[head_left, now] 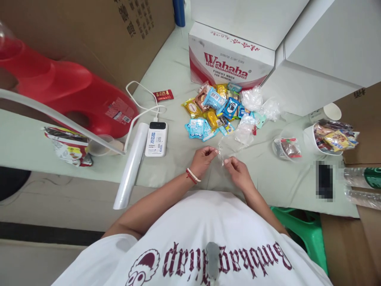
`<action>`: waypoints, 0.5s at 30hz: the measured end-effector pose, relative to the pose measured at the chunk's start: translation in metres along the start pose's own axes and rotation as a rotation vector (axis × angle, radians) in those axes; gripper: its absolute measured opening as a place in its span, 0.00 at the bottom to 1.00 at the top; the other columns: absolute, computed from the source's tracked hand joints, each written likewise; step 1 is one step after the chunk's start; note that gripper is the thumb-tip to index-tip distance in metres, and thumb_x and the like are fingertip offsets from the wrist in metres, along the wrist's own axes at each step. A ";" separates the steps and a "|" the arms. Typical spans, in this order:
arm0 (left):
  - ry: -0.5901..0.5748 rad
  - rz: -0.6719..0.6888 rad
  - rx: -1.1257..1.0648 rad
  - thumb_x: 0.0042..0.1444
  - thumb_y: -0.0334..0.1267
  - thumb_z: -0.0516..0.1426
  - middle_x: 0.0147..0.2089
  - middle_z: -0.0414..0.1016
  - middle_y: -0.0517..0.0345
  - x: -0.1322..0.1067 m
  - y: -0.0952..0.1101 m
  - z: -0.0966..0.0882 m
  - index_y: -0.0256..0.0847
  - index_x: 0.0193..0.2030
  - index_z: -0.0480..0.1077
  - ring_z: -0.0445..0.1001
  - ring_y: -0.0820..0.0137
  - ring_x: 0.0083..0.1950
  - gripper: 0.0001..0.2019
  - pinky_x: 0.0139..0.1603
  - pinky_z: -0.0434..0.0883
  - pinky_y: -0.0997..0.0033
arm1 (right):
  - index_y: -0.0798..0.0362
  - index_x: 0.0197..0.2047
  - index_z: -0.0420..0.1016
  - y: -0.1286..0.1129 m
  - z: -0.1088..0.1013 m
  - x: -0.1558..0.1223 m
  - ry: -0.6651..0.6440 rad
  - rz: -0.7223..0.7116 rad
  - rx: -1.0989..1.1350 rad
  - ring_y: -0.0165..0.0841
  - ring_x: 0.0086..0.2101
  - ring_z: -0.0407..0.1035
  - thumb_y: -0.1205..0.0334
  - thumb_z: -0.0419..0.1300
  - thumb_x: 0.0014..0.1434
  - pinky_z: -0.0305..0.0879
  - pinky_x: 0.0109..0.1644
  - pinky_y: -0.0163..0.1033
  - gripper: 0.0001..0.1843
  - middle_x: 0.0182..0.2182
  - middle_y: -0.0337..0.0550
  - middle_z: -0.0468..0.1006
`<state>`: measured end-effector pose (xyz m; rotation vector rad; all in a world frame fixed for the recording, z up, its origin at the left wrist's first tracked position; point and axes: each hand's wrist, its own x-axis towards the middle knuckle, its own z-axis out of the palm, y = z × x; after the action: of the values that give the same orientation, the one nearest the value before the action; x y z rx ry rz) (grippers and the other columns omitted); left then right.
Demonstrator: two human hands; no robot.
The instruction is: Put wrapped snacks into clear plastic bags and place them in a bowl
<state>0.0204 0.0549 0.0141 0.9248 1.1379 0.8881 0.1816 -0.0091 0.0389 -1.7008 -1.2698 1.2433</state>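
My left hand [203, 162], with beaded bracelets on the wrist, pinches one side of a thin clear plastic bag [220, 154] at the table's front. My right hand [238, 172] pinches its other side, fingers closed and a short gap from the left. The bag is see-through, so its full outline is hard to make out. Just beyond my hands lies a heap of small wrapped snacks [214, 99] in blue, yellow and brown packets. Crumpled clear plastic bags [245, 133] lie along the heap's right side.
Behind the snacks stands a Wahaha carton [229, 63]. To the left are a power bank [156, 140] with a white cable, a plastic film roll [132, 165] and a red jug [74, 91]. On the right are a snack-filled tub [318, 143], a clear cup [287, 149] and plastic bottles [360, 177].
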 end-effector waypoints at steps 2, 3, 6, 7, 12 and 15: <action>-0.019 0.051 0.060 0.51 0.50 0.65 0.27 0.70 0.63 -0.003 0.000 0.001 0.38 0.31 0.75 0.64 0.74 0.30 0.15 0.35 0.64 0.71 | 0.49 0.33 0.67 -0.003 -0.002 0.002 0.188 -0.097 -0.142 0.30 0.27 0.59 0.38 0.64 0.60 0.59 0.34 0.37 0.23 0.27 0.35 0.66; -0.036 0.073 0.084 0.52 0.49 0.64 0.29 0.71 0.63 -0.005 0.000 0.001 0.38 0.31 0.75 0.66 0.74 0.32 0.15 0.36 0.65 0.71 | 0.49 0.36 0.68 -0.005 -0.001 0.005 0.233 -0.144 -0.172 0.30 0.28 0.60 0.40 0.66 0.58 0.60 0.35 0.37 0.22 0.29 0.35 0.68; -0.071 0.132 0.113 0.54 0.48 0.64 0.31 0.72 0.61 -0.009 0.000 0.002 0.38 0.32 0.74 0.67 0.73 0.34 0.14 0.38 0.66 0.71 | 0.49 0.40 0.72 -0.007 0.002 0.015 0.155 -0.232 -0.110 0.32 0.33 0.65 0.44 0.64 0.61 0.63 0.38 0.38 0.17 0.36 0.39 0.71; -0.068 0.135 0.101 0.55 0.48 0.64 0.31 0.71 0.62 -0.010 0.001 0.001 0.39 0.32 0.73 0.67 0.73 0.34 0.14 0.39 0.67 0.71 | 0.49 0.39 0.73 -0.006 0.003 0.019 0.137 -0.234 -0.063 0.33 0.34 0.66 0.45 0.62 0.63 0.64 0.38 0.38 0.16 0.36 0.40 0.71; -0.007 -0.034 -0.214 0.52 0.54 0.67 0.37 0.73 0.61 -0.010 0.001 -0.019 0.41 0.35 0.66 0.74 0.71 0.42 0.20 0.47 0.76 0.66 | 0.48 0.35 0.70 0.003 -0.004 0.024 0.234 -0.064 0.266 0.33 0.33 0.65 0.43 0.62 0.62 0.68 0.40 0.39 0.17 0.30 0.37 0.69; -0.039 -0.115 -0.304 0.48 0.56 0.70 0.41 0.75 0.59 -0.012 -0.001 -0.036 0.41 0.36 0.65 0.76 0.68 0.48 0.24 0.51 0.78 0.61 | 0.48 0.35 0.69 0.010 -0.009 0.020 0.177 0.067 0.421 0.35 0.34 0.68 0.42 0.66 0.57 0.72 0.41 0.42 0.19 0.31 0.38 0.70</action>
<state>-0.0165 0.0486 0.0117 0.6193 0.9793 0.9152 0.1949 0.0069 0.0270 -1.5130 -0.7855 1.2624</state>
